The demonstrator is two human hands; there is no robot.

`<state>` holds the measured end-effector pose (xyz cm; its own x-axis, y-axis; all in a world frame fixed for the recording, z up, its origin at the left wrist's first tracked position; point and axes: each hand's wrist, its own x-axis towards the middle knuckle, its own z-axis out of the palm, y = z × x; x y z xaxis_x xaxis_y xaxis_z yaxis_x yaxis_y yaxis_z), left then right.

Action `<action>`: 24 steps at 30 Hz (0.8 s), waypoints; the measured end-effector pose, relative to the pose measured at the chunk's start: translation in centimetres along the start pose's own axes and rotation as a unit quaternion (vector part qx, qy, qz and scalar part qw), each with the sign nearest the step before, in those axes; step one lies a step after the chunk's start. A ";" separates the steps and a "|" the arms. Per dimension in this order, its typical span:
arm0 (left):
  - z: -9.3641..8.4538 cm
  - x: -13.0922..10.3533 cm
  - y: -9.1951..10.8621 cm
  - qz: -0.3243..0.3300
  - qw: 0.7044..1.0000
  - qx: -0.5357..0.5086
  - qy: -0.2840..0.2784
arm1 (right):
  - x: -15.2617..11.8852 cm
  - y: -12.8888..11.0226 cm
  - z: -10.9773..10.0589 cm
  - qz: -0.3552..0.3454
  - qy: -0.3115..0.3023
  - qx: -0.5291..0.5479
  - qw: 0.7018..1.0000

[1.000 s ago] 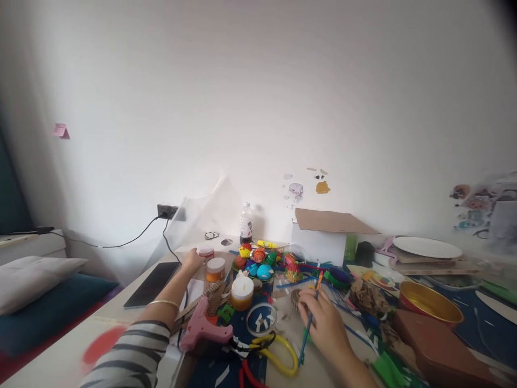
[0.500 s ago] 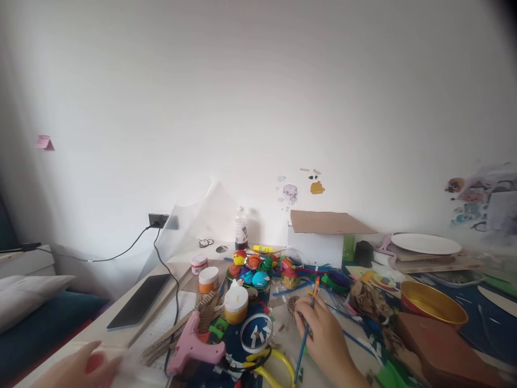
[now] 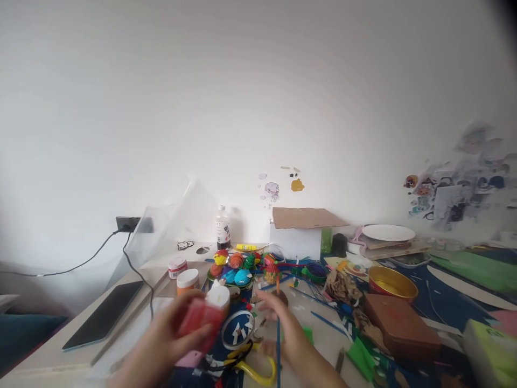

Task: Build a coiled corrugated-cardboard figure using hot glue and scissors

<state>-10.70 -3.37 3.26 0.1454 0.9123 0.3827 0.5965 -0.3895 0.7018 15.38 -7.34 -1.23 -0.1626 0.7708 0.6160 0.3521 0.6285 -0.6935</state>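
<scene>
My left hand is closed round a red, blurred jar-like object, above the pink glue gun. My right hand is right of it, with a blue paintbrush upright at its fingers, which are curled and partly spread. Between the hands lie a clear ring and yellow-handled scissors. Behind them stand a white-lidded jar and a cluster of colourful corrugated-paper shapes.
A dark tablet lies at the left, near a black cable. At the back are a bottle and a white box. Crumpled brown paper, a gold bowl and a brown box are on the right.
My left hand has come in from the lower left with the red object, over the glue gun. My right hand's fingers have loosened and turned around the brush. The view has shifted right.
</scene>
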 end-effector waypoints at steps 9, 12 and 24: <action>9.2 3.5 6.8 0.227 0.962 -0.009 -0.154 | 0.3 2.3 0.1 0.058 0.100 0.007 0.993; 9.1 3.2 6.6 0.196 0.972 0.037 -0.124 | 0.0 3.0 0.1 0.023 0.095 -0.066 0.993; 6.2 3.2 6.5 0.118 0.959 -0.071 -0.247 | -0.5 4.0 0.9 0.043 0.189 -0.085 0.977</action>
<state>-1.47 -2.17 5.38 0.6401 0.7319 0.2335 0.3934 -0.5734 0.7187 16.03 -5.10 -4.62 0.2151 0.7063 0.6744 0.5031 0.5118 -0.6964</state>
